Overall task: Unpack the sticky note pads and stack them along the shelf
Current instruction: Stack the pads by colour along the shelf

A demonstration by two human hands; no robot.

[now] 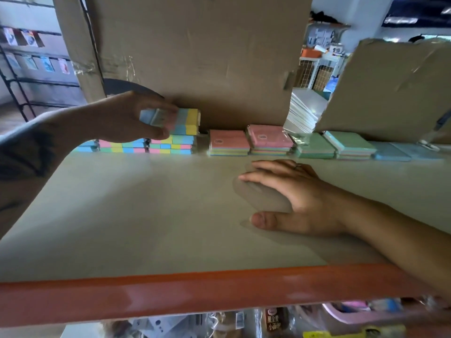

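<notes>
My left hand (136, 118) pinches a striped pad (180, 120), long axis along the shelf (146, 215), directly above the left stack (172, 143) and near touching it; my right hand (288, 196) rests flat, fingers straight, holding nothing.

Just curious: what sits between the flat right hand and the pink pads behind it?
Nothing: the head view shows bare shelf between the right hand and pink pads.
</notes>
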